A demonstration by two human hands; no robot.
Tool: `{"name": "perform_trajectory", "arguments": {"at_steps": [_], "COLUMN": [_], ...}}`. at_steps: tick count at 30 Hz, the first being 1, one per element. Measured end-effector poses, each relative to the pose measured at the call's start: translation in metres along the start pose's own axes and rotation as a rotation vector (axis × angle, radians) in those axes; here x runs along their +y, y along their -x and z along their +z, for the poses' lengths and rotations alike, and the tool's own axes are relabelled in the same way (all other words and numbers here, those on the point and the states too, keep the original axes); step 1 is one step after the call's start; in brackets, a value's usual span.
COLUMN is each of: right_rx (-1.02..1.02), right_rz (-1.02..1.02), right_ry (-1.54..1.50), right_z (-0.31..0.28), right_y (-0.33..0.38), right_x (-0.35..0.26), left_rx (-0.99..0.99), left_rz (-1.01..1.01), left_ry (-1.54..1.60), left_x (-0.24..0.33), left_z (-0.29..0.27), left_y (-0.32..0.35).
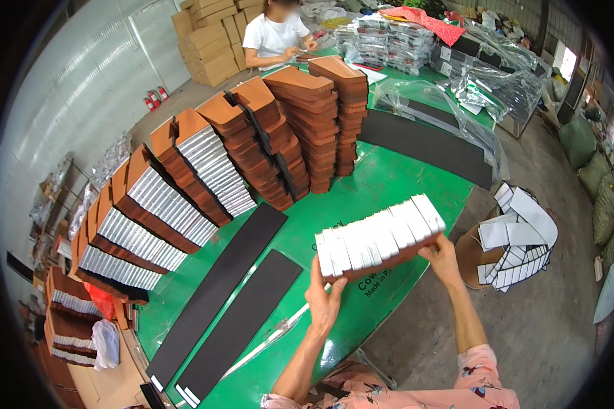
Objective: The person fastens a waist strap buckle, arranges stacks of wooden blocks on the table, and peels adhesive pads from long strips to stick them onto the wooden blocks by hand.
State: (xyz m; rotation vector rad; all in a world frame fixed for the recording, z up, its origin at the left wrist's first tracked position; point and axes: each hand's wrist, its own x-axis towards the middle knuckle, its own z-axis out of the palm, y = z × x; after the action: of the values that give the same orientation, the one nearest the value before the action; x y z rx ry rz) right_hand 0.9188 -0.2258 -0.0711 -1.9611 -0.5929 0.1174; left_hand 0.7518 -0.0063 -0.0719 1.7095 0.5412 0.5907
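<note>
Between my two hands, above the green table (348, 307), I hold a row of flat brown pieces (378, 235) pressed together, their shiny white-silver sides facing up. My left hand (324, 300) grips its left end, thumb on the near side. The right end is clasped by my right hand (442, 262), its fingers partly hidden. Two long black strips (242, 327) lie on the table to the left of my left forearm. Beyond them, tall stacks of similar brown pieces (300, 109) curve along the far side, several showing silver edges (164, 204).
A wide black sheet (430, 146) lies at the table's right, partly under clear plastic. White and black-edged offcuts (518, 235) fill a round bin on the floor. Across the table sits a person in white (276, 37). Plastic-wrapped bundles (389, 41) and cardboard boxes (211, 44) stand behind.
</note>
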Motion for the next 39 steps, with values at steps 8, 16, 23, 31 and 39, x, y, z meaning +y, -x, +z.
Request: {"name": "perform_trajectory", "arguments": {"at_steps": [8, 16, 23, 31, 39], "right_rx": [-0.186, -0.236, -0.162, 0.011, 0.056], "right_rz": [0.158, 0.192, 0.143, 0.237, 0.128], "right_ry": [0.288, 0.44, 0.062, -0.517, -0.329], "right_z": [-0.019, 0.007, 0.007, 0.034, 0.004], "right_y": [-0.038, -0.039, -0.012, 0.009, -0.008], "right_x": [-0.06, -0.011, 0.026, 0.036, -0.025], "left_rx": [-0.104, -0.21, -0.19, -0.012, 0.037], "left_rz": [0.094, 0.007, -0.04, -0.029, -0.157], "left_ry": [-0.626, -0.986, -0.582, -0.475, -0.164], "left_x": [0.032, 0.005, -0.017, -0.025, -0.04], "left_z": [-0.018, 0.0, -0.006, 0.006, 0.017], "left_y": [-0.048, -0.06, -0.039, -0.015, -0.021]}}
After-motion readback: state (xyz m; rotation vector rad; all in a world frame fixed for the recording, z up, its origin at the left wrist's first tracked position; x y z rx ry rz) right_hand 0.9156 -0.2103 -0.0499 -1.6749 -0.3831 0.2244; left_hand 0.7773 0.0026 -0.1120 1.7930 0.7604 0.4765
